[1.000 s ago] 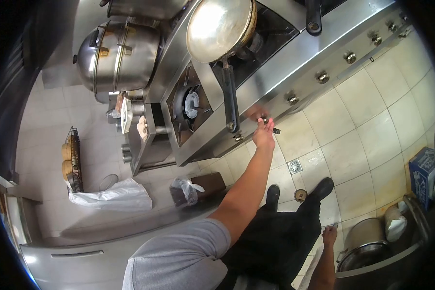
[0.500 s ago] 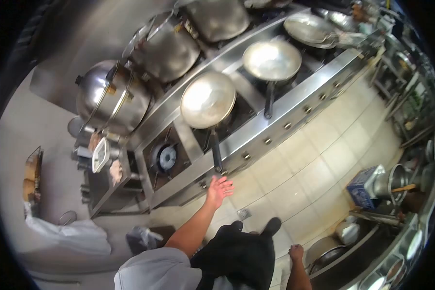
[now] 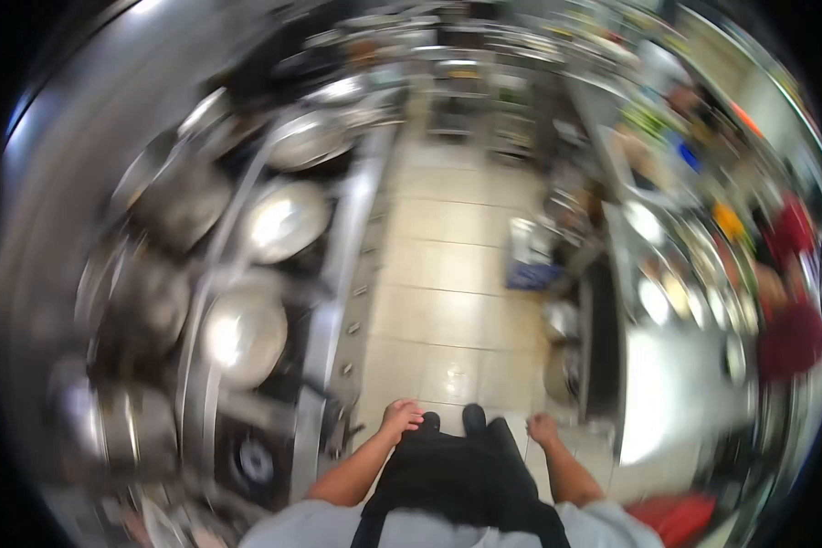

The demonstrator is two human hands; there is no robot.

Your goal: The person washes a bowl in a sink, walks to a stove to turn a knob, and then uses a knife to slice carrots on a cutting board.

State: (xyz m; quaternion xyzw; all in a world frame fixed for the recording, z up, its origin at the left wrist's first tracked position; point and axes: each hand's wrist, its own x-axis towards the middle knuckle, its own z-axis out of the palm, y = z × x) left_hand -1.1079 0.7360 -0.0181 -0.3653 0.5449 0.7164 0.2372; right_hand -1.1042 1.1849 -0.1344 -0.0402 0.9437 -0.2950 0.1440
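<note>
My left hand [image 3: 402, 418] hangs in front of my dark apron [image 3: 457, 479], near the front edge of the stove [image 3: 324, 352]. Its fingers are loosely bent and apart, with nothing visible in them. Low on the other side is my right hand [image 3: 541, 427], its fingers curled in and apparently bare. Neither hand touches anything. On the stove, the nearest frying pan [image 3: 247, 338] has its black handle turned toward the aisle. Another frying pan [image 3: 288, 221] sits beyond it, and more pans [image 3: 309, 139] lie farther along. Motion blurs much of the view.
Large metal pots [image 3: 137, 425] line the wall side of the stove, by a bare burner [image 3: 251, 459]. A tiled floor [image 3: 438, 301] runs ahead. A blue-and-white box [image 3: 532, 254] stands by the right-hand counter [image 3: 671, 393]. A person in dark red [image 3: 790, 333] is beyond it.
My view has swung right, from facing the stove to looking along the aisle. The left hand, earlier spread near a pan handle, is now drawn back with bent fingers. The right stays curled.
</note>
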